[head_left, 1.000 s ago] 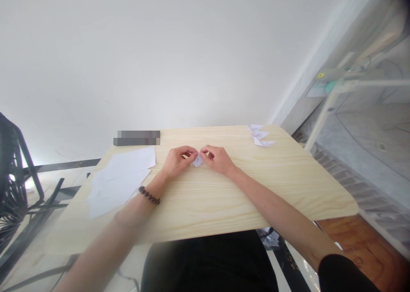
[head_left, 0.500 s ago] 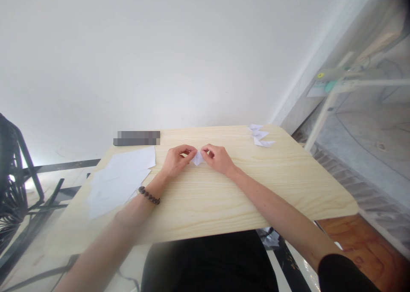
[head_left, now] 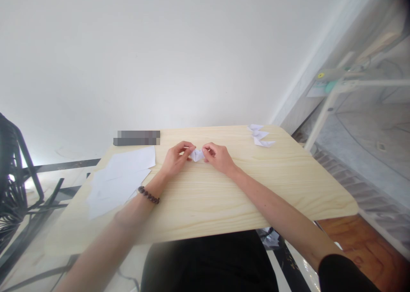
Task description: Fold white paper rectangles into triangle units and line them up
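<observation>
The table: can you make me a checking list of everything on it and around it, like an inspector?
Surface: pale wood-grain table with rounded corners.
Paper: small folded paper between the hands; three folded pieces at far right; overlapping white sheets at left.
Clutter: long dark object at far left, too blurred to identify.
Hands: left hand and right hand pinch the small folded paper from opposite sides.
Cables: thin cable-like line below the table.
Surroundings: white wall behind; white frame at right.

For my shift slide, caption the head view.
Left hand and right hand pinch a small folded paper at a wood-grain table, with three folded pieces near its far right corner.
</observation>
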A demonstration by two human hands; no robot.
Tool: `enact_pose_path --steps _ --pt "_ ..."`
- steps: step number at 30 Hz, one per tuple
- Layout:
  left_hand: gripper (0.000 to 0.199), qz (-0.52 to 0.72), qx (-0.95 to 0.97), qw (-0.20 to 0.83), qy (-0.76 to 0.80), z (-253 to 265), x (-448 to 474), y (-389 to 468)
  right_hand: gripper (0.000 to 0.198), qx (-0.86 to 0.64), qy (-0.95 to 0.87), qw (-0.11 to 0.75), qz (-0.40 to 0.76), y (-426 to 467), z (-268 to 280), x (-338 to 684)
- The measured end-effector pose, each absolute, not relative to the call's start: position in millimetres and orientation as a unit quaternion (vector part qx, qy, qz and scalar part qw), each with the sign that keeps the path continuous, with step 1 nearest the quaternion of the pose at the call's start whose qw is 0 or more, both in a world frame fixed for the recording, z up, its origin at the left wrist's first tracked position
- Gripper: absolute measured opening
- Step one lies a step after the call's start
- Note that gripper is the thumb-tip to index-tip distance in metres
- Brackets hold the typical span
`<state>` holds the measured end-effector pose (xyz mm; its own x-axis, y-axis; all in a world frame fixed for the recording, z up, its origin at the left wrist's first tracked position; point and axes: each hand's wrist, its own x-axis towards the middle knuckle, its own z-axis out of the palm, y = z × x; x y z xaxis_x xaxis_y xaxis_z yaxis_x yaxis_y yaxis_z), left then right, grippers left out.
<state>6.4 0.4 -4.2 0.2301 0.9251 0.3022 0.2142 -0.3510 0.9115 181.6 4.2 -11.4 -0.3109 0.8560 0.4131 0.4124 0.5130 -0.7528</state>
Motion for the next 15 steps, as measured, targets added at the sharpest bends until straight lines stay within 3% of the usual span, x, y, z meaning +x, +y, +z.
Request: enact_pose_path --steps 9,15 --pt "0.022 0.500 0.637 0.467 0.356 -5.9 6.5 3.4 0.024 -0.407 -0.748 0.454 0.264 6.4 -13.1 182.0" --pt "0.016 0.506 0.638 0.466 0.345 -7.1 5.5 5.5 0.025 -0.397 -0.740 0.471 0.270 5.7 -13.5 181.7"
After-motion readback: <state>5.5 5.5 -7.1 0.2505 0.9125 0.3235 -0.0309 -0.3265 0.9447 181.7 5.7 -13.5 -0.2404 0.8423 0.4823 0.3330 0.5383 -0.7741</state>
